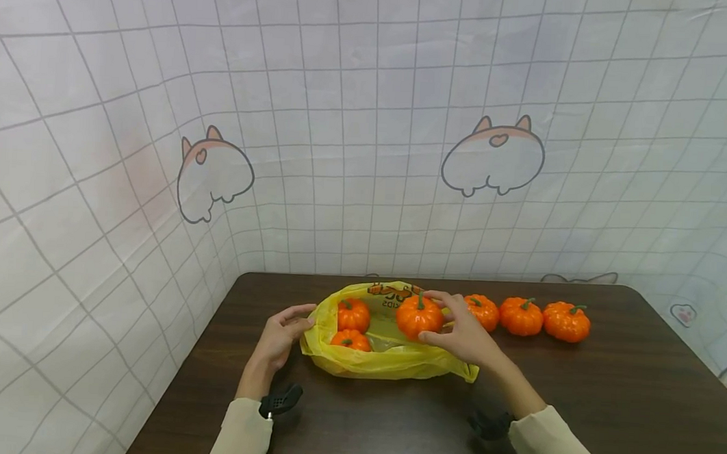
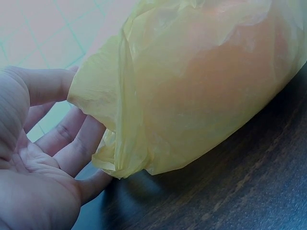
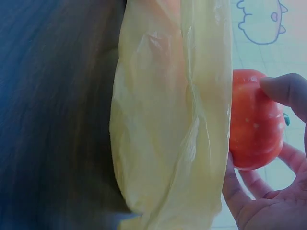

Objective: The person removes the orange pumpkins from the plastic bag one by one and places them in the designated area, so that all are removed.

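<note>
A yellow plastic bag [image 1: 387, 367] lies on the table with its mouth spread open, and two small orange pumpkins, one [image 1: 353, 315] behind the other [image 1: 351, 339], sit inside its left part. My left hand [image 1: 280, 336] holds the bag's left edge between thumb and fingers; in the left wrist view the bag film [image 2: 96, 91] partly covers the fingers. Over the right part of the bag's mouth, my right hand [image 1: 463, 331] grips another small pumpkin [image 1: 418, 318] with a green stem. From the right wrist, this pumpkin [image 3: 256, 120] shows partly behind the bag's side [image 3: 163, 110].
Three more pumpkins stand in a row to the right of the bag: one [image 1: 482, 313] partly behind my right hand, one [image 1: 521, 317] in the middle, one [image 1: 566, 322] at the end. The dark wooden table [image 1: 626, 398] meets a grid-patterned cloth [image 1: 364, 206] behind it.
</note>
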The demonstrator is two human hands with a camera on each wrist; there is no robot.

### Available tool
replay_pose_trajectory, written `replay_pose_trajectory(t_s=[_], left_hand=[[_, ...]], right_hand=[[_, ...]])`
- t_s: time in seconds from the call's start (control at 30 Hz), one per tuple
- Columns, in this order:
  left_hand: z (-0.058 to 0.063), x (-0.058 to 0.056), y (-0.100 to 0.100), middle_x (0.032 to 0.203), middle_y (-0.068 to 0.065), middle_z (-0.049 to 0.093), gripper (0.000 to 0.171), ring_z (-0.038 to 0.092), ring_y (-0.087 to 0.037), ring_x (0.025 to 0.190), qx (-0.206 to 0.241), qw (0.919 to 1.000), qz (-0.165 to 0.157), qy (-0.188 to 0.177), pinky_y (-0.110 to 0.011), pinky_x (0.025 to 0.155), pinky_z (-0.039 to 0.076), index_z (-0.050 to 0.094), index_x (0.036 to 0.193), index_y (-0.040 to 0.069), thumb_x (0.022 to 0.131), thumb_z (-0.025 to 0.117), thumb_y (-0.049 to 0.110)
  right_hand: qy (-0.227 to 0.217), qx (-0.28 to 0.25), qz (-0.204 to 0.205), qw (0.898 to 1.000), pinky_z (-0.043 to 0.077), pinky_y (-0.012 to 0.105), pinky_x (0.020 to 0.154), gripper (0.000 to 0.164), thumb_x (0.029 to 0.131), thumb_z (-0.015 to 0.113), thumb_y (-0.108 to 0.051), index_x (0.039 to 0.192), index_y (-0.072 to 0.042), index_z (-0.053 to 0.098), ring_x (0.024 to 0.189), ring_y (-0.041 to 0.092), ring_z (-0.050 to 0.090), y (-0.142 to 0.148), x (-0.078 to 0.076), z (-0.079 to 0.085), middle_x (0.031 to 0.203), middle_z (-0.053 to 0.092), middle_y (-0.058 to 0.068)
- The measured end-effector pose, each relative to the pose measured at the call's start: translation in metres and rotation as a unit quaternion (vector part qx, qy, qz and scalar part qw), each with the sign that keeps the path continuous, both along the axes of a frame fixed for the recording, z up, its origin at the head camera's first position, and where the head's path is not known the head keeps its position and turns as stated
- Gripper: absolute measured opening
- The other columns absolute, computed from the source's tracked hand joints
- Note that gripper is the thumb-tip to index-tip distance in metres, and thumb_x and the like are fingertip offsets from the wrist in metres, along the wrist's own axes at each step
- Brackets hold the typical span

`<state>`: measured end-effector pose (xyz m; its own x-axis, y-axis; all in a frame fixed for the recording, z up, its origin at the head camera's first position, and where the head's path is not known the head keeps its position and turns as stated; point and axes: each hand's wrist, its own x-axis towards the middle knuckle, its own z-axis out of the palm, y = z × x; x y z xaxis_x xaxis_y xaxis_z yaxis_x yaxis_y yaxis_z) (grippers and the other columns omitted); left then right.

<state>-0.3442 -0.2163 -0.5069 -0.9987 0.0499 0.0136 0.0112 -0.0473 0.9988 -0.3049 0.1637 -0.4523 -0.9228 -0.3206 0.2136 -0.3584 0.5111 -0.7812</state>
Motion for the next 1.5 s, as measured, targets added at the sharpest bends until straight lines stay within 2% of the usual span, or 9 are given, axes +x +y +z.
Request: replay_pose_trajectory(t_s=[0.33, 0.5, 0.6, 0.8, 1.03, 1.23, 1.5], left_hand=[[0.0, -0.001, 0.0, 0.094, 0.004, 0.075, 0.042, 0.07, -0.011, 0.093, 0.001, 1.0, -0.004, 0.002, -0.025, 0.083, 0.058, 0.061, 0.137, -0.002, 0.096, 0.068, 0.005], [-0.002, -0.001, 0.0, 0.095, 0.004, 0.075, 0.043, 0.07, -0.011, 0.094, -0.004, 1.0, 0.0, 0.001, -0.024, 0.084, 0.058, 0.061, 0.137, -0.002, 0.096, 0.069, 0.006], [-0.003, -0.001, -0.001, 0.095, 0.004, 0.075, 0.042, 0.069, -0.011, 0.094, -0.004, 1.0, 0.0, 0.001, -0.024, 0.084, 0.058, 0.061, 0.137, -0.002, 0.096, 0.069, 0.006], [-0.003, -0.001, -0.001, 0.095, 0.004, 0.075, 0.042, 0.069, -0.01, 0.094, -0.002, 1.0, 0.0, 0.005, -0.024, 0.084, 0.057, 0.061, 0.137, -0.003, 0.096, 0.069, 0.005], [-0.002, -0.002, 0.0, 0.094, 0.004, 0.075, 0.04, 0.07, -0.011, 0.094, 0.0, 1.0, 0.004, 0.001, -0.025, 0.084, 0.058, 0.062, 0.136, -0.002, 0.096, 0.068, 0.004], [0.0, 0.0, 0.0, 0.096, 0.004, 0.075, 0.041, 0.069, -0.012, 0.094, -0.002, 1.0, -0.003, 0.004, -0.026, 0.084, 0.058, 0.062, 0.136, -0.001, 0.096, 0.068, 0.006], [0.0, 0.001, -0.001, 0.106, 0.0, 0.075, 0.042, 0.068, -0.012, 0.098, -0.012, 0.9999, -0.005, 0.002, -0.025, 0.084, 0.057, 0.062, 0.138, 0.0, 0.097, 0.069, 0.009]], right_hand=[[0.013, -0.024, -0.002, 1.0, 0.058, 0.05, 0.091, 0.071, 0.089, 0.082, -0.026, 0.15, -0.019, 0.047, 0.116, 0.043, 0.056, 0.02, 0.014, 0.002, 0.145, 0.038, 0.025], [0.016, -0.029, -0.002, 0.999, 0.056, 0.055, 0.094, 0.073, 0.089, 0.082, -0.025, 0.151, -0.017, 0.045, 0.119, 0.048, 0.059, 0.029, 0.02, 0.002, 0.147, 0.038, 0.025], [0.017, -0.028, -0.003, 0.999, 0.057, 0.054, 0.094, 0.073, 0.089, 0.081, -0.025, 0.151, -0.015, 0.044, 0.115, 0.044, 0.063, 0.036, 0.023, 0.001, 0.147, 0.036, 0.026], [0.019, -0.011, -0.022, 1.0, 0.058, 0.049, 0.093, 0.072, 0.091, 0.08, -0.029, 0.152, -0.017, 0.044, 0.111, 0.035, 0.062, 0.05, 0.029, 0.0, 0.15, 0.036, 0.026], [0.019, 0.001, -0.04, 0.999, 0.059, 0.045, 0.09, 0.073, 0.09, 0.08, -0.032, 0.153, -0.019, 0.044, 0.114, 0.039, 0.061, 0.066, 0.036, -0.001, 0.145, 0.04, 0.026], [0.003, -0.002, -0.059, 0.998, 0.058, 0.039, 0.088, 0.076, 0.091, 0.08, -0.032, 0.155, -0.018, 0.042, 0.117, 0.04, 0.059, 0.083, 0.041, -0.002, 0.15, 0.035, 0.028], [-0.003, 0.015, -0.076, 0.997, 0.058, 0.045, 0.088, 0.076, 0.092, 0.078, -0.032, 0.155, -0.016, 0.04, 0.119, 0.046, 0.057, 0.1, 0.047, -0.001, 0.15, 0.032, 0.031]])
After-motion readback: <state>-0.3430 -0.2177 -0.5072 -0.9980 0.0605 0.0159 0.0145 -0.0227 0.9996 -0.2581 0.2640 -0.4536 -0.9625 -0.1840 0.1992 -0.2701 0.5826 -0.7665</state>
